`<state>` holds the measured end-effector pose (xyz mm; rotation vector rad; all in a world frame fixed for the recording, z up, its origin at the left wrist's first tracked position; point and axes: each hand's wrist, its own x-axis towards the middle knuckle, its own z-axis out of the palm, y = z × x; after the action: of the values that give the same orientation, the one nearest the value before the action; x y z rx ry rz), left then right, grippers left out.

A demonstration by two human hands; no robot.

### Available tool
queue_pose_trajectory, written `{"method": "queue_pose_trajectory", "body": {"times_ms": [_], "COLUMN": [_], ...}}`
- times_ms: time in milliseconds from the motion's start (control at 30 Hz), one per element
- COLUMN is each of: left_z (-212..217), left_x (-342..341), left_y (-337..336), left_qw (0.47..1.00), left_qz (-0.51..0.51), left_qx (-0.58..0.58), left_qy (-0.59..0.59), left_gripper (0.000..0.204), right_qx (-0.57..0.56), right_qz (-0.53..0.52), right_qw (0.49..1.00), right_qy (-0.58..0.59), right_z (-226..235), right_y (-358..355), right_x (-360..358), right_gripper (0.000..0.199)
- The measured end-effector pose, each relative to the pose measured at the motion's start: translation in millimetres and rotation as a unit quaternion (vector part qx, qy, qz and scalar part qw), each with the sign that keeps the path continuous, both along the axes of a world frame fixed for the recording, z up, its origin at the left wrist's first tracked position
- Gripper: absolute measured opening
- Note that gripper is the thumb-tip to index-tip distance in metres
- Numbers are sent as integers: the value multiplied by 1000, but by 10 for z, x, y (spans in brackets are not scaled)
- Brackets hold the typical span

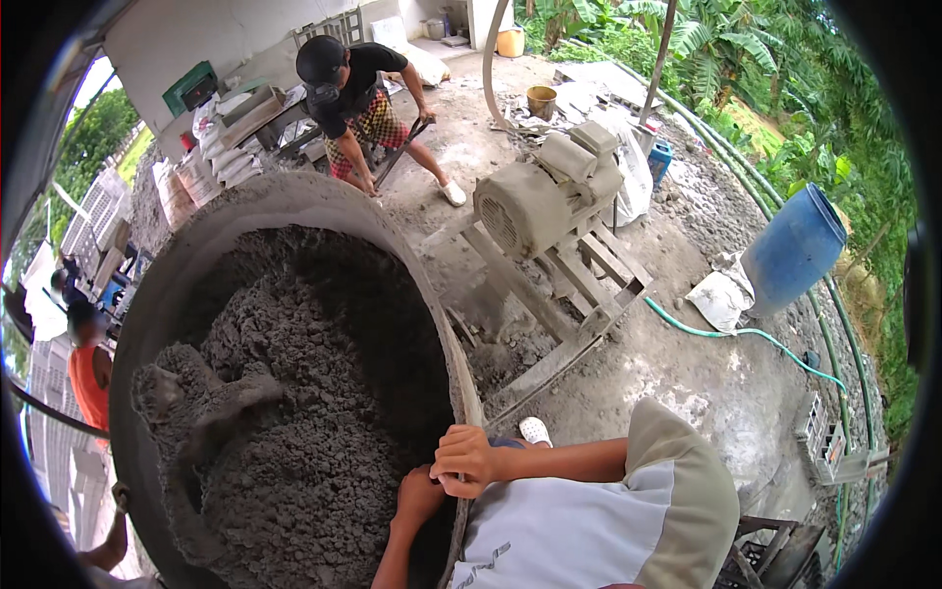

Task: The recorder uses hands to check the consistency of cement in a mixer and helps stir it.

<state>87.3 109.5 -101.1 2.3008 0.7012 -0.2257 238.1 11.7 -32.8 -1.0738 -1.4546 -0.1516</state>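
A large round mixer drum (pixel 285 196), caked in grey, fills the left half of the view. Wet grey concrete mix (pixel 304 393) lies heaped inside it, and a mix-coated paddle arm (pixel 235 398) pokes out of the heap. My right hand (pixel 463 459) curls its fingers over the drum's near right rim. Just below it, my left hand (pixel 417 498) is closed against the inner side of the same rim, its fingertips mostly hidden. The two hands touch or nearly touch.
A motor (pixel 545 191) stands on a frame (pixel 559 344) right of the drum. Beyond the drum, a person in black (pixel 363 108) bends over a long-handled tool. Another person's arm (pixel 108 540) reaches the drum at lower left. A blue barrel (pixel 795 250) and green hose (pixel 746 334) lie right.
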Motion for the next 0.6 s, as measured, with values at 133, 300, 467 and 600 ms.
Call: {"method": "queue_pose_trajectory", "body": {"times_ms": [133, 300, 467, 600], "left_z": [50, 526, 836, 982], "left_x": [50, 483, 877, 1248], "left_y": [66, 169, 163, 211], "left_qw": [998, 989, 960, 947], "left_qz": [-31, -79, -112, -103], "left_qx": [55, 113, 238, 269], "left_qy": [-18, -61, -100, -140], "left_gripper": [25, 26, 26, 41], "right_qx": [-8, -41, -72, -60], "right_qz": [6, 14, 17, 51], "right_qw": [1000, 999, 997, 984], "right_qy": [-4, -20, 1, 161], "right_z": [-2, -11, 12, 5], "right_y": [-2, 79, 13, -107], "right_x": [-13, 103, 266, 561], "right_gripper": [7, 9, 10, 29]}}
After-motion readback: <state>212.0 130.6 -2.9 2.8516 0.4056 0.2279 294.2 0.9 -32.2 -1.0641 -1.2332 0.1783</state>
